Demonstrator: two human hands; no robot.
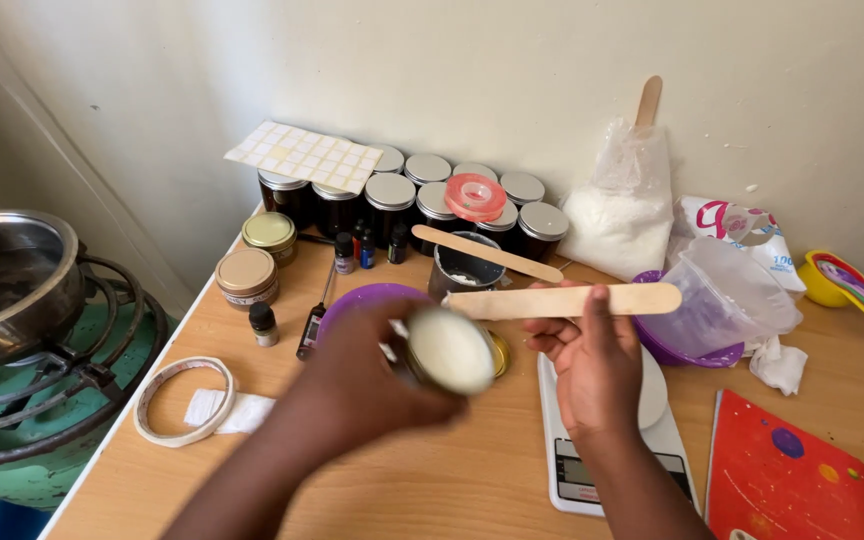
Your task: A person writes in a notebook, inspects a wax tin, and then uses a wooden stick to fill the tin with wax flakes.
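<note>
Head view of a wooden table [432, 470] set against a pale wall. At the centre of the frame, the left hand [362, 385] holds a small round tin [449, 350] filled with pale wax, its fingers clamped around the tin's side; the tin is tilted and slightly blurred. Just right of it, the right hand [592, 365] grips a flat wooden stick [564, 300], fingers closed on it, the stick lying level above the tin. Below the right hand lies a white kitchen scale [577, 470]. Behind the tin stand a purple bowl [367, 298] and a dark pot [464, 268] with a second stick [485, 253] across its rim. A cluster of dark jars [422, 205] with silver lids fills the upper centre; a bag of white flakes [620, 210] leans at upper right. A roll of tape [184, 400] lies at lower left, and a metal pan [7, 280] sits on a green burner [52, 410] at the far left.
</note>
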